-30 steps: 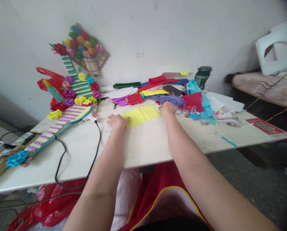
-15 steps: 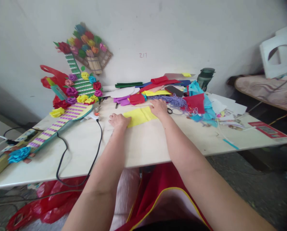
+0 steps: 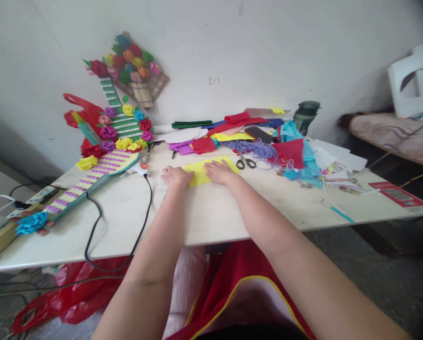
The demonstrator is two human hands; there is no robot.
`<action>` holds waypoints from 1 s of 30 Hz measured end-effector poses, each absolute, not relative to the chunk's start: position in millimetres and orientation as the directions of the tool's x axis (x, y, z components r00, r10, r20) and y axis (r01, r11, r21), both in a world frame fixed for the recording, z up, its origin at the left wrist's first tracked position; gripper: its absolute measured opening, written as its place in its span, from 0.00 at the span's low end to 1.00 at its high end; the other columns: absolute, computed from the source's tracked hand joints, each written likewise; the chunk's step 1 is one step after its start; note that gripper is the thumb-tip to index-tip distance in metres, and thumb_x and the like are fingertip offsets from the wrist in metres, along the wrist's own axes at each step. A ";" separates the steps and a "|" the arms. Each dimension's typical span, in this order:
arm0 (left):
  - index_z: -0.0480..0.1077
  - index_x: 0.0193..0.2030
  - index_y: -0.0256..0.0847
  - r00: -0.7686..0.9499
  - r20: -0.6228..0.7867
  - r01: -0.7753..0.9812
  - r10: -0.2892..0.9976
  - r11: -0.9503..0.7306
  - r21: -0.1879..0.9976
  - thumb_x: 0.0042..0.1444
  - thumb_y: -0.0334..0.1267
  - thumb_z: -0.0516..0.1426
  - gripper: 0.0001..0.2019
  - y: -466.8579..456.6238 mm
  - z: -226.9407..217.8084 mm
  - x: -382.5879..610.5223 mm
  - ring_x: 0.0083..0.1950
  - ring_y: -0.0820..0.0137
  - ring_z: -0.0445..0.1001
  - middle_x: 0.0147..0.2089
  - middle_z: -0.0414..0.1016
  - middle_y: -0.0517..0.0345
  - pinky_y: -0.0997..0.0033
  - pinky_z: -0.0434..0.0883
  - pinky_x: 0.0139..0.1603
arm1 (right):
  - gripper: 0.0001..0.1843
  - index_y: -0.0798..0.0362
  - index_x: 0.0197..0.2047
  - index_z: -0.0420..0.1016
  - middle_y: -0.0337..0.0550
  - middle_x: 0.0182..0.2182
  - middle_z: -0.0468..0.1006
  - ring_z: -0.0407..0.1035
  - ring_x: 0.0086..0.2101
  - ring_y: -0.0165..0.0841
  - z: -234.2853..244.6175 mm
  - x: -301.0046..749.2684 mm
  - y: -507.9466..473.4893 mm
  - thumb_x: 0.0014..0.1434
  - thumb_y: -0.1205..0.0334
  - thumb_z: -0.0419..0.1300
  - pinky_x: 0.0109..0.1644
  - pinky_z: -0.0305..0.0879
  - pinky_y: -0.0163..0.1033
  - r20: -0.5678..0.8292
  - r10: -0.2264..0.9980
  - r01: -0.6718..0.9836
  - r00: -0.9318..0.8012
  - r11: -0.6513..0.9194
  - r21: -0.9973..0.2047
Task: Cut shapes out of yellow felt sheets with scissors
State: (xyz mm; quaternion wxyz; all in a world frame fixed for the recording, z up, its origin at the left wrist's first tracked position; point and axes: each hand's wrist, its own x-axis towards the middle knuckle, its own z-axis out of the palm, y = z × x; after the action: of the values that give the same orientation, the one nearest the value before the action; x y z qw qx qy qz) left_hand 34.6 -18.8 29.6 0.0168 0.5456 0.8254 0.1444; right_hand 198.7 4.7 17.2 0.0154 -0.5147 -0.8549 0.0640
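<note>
A yellow sheet of crepe-like paper (image 3: 198, 176) lies flat on the table in front of me. My left hand (image 3: 176, 176) rests at its left end, thumb on the edge and fingers spread over the tabletop. My right hand (image 3: 219, 171) lies on the middle of the sheet, palm down, fingers stretched out. Just beyond the sheet's right end is a pair of scissors (image 3: 246, 163) with black handles, its blades partly under purple string (image 3: 255, 148).
Coloured paper (image 3: 237, 123), a phone (image 3: 259, 134) and a dark bottle (image 3: 306, 117) stand or lie along the back. At left are a flower-decorated guitar shape (image 3: 90, 179), a glue gun (image 3: 136, 170) and its black cord (image 3: 149, 203). Red crepe paper (image 3: 289, 153) lies at right.
My right hand has slid left from the sheet's right end to its middle, uncovering the scissors. My left hand stays at the left edge. The view has shifted slightly.
</note>
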 end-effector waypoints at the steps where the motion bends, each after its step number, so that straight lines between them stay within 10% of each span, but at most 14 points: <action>1: 0.74 0.46 0.36 -0.406 0.128 0.894 0.905 0.364 0.261 0.45 0.52 0.56 0.26 -18.7 29.6 34.4 0.59 0.41 0.59 0.56 0.66 0.32 0.47 0.59 0.53 | 0.28 0.49 0.68 0.52 0.39 0.68 0.49 0.41 0.67 0.40 17.0 198.7 4.9 0.67 0.58 0.39 0.67 0.32 0.59 -0.037 0.883 0.878 -0.468 0.460 -0.131; 30: 0.70 0.37 0.38 -0.447 0.108 0.713 0.888 0.281 0.642 0.43 0.31 0.60 0.11 -12.4 26.9 33.6 0.45 0.60 0.75 0.40 0.76 0.47 0.68 0.70 0.41 | 0.28 0.49 0.68 0.53 0.39 0.68 0.48 0.42 0.66 0.40 15.0 198.1 7.9 0.66 0.58 0.39 0.67 0.34 0.59 -0.038 0.882 0.875 -0.470 0.460 -0.152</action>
State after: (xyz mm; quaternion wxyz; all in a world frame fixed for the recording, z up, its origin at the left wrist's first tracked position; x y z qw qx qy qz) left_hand 33.6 -12.4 26.9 0.1368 0.5075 0.7885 0.3193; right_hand 198.1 7.9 15.0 0.0229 -0.5141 -0.8541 0.0754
